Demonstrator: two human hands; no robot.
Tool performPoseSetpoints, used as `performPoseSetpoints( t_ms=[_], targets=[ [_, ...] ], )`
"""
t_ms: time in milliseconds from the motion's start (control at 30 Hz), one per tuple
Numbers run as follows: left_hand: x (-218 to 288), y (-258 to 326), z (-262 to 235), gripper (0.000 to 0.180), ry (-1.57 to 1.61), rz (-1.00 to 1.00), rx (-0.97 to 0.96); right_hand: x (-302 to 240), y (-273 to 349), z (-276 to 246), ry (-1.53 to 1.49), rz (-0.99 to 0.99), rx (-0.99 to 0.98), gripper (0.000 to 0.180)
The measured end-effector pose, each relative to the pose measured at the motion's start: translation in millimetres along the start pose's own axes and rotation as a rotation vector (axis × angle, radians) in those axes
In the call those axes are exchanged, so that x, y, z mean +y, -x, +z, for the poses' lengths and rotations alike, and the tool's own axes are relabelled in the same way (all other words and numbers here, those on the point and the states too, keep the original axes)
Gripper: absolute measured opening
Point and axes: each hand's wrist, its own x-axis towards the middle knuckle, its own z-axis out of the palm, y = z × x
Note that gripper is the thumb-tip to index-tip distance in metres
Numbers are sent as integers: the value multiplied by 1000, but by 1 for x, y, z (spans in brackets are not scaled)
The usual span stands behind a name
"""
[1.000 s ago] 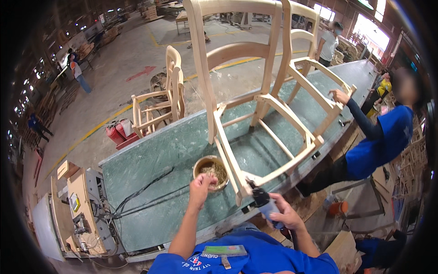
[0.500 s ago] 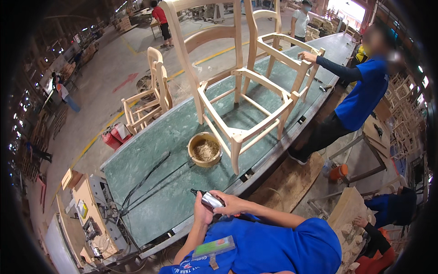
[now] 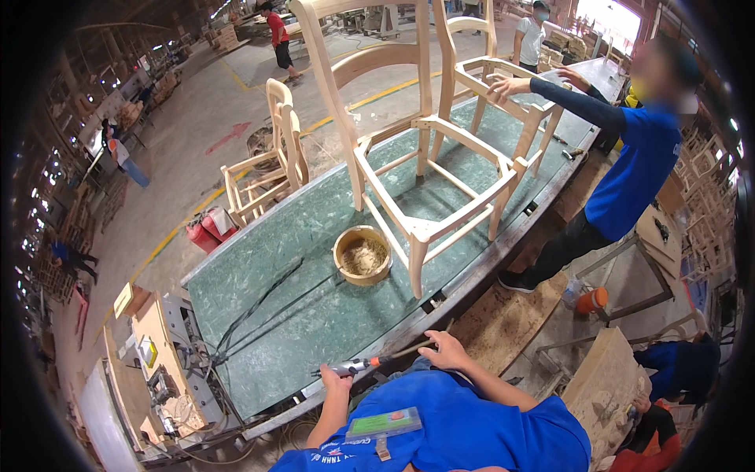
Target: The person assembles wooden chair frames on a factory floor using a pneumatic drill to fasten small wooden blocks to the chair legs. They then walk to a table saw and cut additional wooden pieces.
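My left hand (image 3: pixel 336 381) is closed round a slim silver power tool (image 3: pixel 348 367) with a dark tip pointing left and an orange collar at its other end. A thin brown hose or cord (image 3: pixel 407 351) runs from that collar toward my right hand (image 3: pixel 447 351), whose fingers curl at its end. Both hands are low, by the front edge of a green-topped bench (image 3: pixel 259 338). Beyond them, a bare wooden chair frame (image 3: pixel 425 228) stands on the bench with its seat open. Left of its front leg sits a round tan tub (image 3: pixel 362 256) holding sawdust-like material.
A second chair frame (image 3: pixel 472 67) stands farther along the bench, where a co-worker in blue (image 3: pixel 633 165) reaches over it. Dark cables (image 3: pixel 255 307) lie on the bench top. Wooden parts and equipment (image 3: pixel 161 377) stand at the left end. Another chair (image 3: pixel 271 161) is beyond the bench.
My hands have parted: the right moved off the tool to the right, and the tool stays in the left. The co-worker's arms moved, with both hands now raised over the far chair.
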Motion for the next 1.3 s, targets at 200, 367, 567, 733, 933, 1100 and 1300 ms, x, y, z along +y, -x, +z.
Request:
performPoseSetpoints(
  t_ms=[200, 367, 567, 733, 933, 1100, 1300],
  targets=[
    [-7, -15, -6, 65, -64, 33, 228, 33, -7, -21, -81, 180, -114, 65],
    [-10, -26, -7, 65, -38, 21, 237, 68, 8, -39, -94, 320, -103, 65],
    [-28, -38, 20, 65, 2, -84, 301, 149, 57, -58, -319, 756, -21, 49],
    [-19, -57, 17, 67, 13, 0, 358, 163, 91, -63, -448, 1037, 105, 34],
    [-8, -63, 22, 63, -34, -59, 409, 157, 128, -31, -494, 1127, 186, 25],
    [12, -65, 20, 63, -142, -63, 454, 110, 112, 15, -529, 1043, 90, 26],
    [9, -65, -4, 72, -691, -129, -78, 117, 125, 47, -625, 895, 52, 29]
  ],
)
